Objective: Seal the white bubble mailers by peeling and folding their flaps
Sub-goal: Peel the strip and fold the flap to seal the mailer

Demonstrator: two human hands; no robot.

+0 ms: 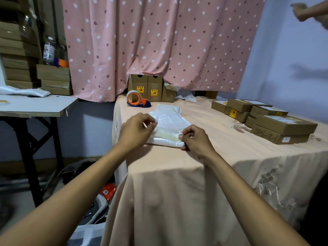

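Two bare forearms reach in from the bottom edge over the draped corner of the table (177,174). The left hand (137,129) has its fingers curled, thumb and forefinger pinching the left edge of the white bubble mailer (168,119). I cannot tell whether what it grips there is the mailer's skin or a loose strip of liner. The right hand (195,139) is curled too, its fingertips (180,136) nipping the flap (165,137) at the mailer's near right corner.

The mailer lies flat on the peach cloth with its flap end towards the person. Along that end runs a yellowish band, which I take to be the adhesive strip. The flap looks crumpled and is not pressed down flat, so I judge this mailer to be mid-seal, with peeling under way or just done and the fold and press left to do.

No finished mailers can be picked out around it, so the count of done and left cannot be told.

Just beyond the mailer sits an orange tape dispenser (135,100). Behind that, upright cardboard boxes (147,87) stand under a pink curtain (159,41). Well to the mailer's right, flat brown parcels (282,125) are stacked on the cloth. Far to its left is a side table (35,107). High to its right, another person's hand (301,11) shows blurred.
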